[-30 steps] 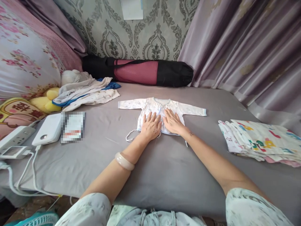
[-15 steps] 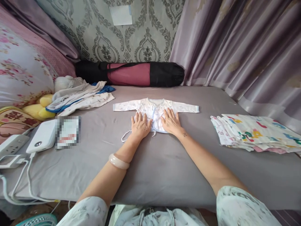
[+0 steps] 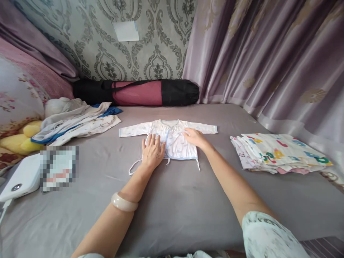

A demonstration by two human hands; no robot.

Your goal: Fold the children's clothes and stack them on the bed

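Note:
A small white baby shirt (image 3: 179, 145) with pale prints, blue trim and thin tie strings lies spread out on the grey sheet, both sleeves stretched sideways. My left hand (image 3: 153, 152) rests flat on the left half of its front, fingers extended. At the right side of the chest, near where the sleeve joins, my right hand (image 3: 195, 138) has its fingers bent together and closed on the cloth; the fingertips are partly hidden. A pale bangle (image 3: 124, 202) circles my left wrist.
Folded printed cloths (image 3: 285, 150) are stacked at right. Rumpled clothes (image 3: 77, 120), a yellow plush toy (image 3: 29, 138), a white power bank (image 3: 24, 177) and a blurred packet (image 3: 59, 168) lie at left. A black and pink roll bag (image 3: 137, 92) lies along the wall, beside curtains (image 3: 228, 53).
My right hand has gone from lying flat on the shirt's front to bent fingers higher up at its right side. My left hand stays flat. The camera view has shifted.

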